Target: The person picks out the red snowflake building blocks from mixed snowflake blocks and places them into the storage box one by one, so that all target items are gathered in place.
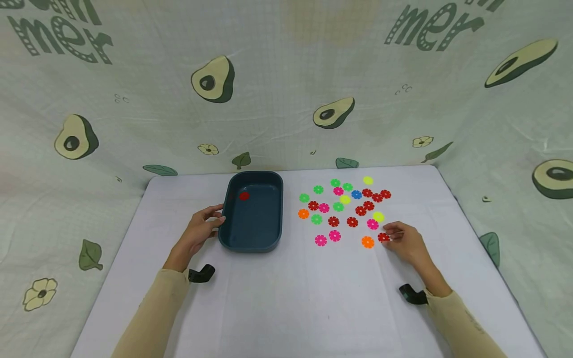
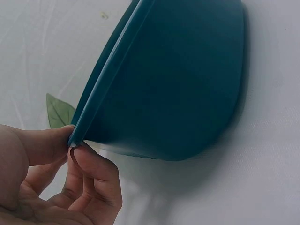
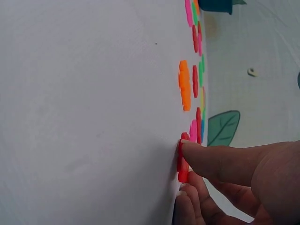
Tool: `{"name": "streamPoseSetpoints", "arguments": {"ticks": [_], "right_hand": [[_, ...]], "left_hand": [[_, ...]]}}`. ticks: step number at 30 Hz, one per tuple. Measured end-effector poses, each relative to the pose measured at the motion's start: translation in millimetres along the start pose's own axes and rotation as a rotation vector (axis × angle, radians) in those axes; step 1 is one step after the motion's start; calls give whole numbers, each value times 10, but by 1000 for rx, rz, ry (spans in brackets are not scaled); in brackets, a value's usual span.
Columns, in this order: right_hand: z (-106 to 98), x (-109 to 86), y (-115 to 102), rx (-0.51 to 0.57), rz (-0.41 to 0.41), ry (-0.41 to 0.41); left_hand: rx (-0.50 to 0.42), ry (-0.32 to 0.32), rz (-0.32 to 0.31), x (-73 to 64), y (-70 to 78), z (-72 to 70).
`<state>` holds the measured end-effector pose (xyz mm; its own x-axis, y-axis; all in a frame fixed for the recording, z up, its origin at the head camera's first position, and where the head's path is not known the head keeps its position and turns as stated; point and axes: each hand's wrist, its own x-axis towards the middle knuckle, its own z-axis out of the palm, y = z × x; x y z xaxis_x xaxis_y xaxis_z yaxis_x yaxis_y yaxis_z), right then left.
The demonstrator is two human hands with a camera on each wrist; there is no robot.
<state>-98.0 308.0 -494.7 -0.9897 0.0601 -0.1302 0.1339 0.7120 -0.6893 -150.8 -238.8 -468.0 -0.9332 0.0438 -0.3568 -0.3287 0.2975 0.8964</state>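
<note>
We've got the left hand [image 1: 200, 231] pinching the left rim of the blue tray [image 1: 252, 223], thumb and fingers on its lip, tray toward the table's [image 1: 286, 308] far edge, left of middle, one red chip [image 1: 243, 196] inside near its far end. Our right hand [image 1: 405, 242] grasps a red disc [image 1: 383, 237] between thumb and fingers, toward the table's right edge; we see the other discs [image 1: 352, 222], mixed colours, spread between there and the tray.
</note>
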Motion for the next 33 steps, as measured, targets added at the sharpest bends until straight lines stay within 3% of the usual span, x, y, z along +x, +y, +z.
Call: {"name": "streamPoseSetpoints", "arguments": {"ticks": [13,18,26,33], "right_hand": [[61,35,-87,-3,13,14],[68,38,-197,11,-51,33],[139,114,-588,149,-147,-42],[334,262,-1008,234,-219,-122]], "left_hand": [[-15,5,-3,-7,2,-1],[-16,6,-3,1,6,-1],[-12,8,9,1,0,-6],[-21,11,18,-6,8,-1]]}}
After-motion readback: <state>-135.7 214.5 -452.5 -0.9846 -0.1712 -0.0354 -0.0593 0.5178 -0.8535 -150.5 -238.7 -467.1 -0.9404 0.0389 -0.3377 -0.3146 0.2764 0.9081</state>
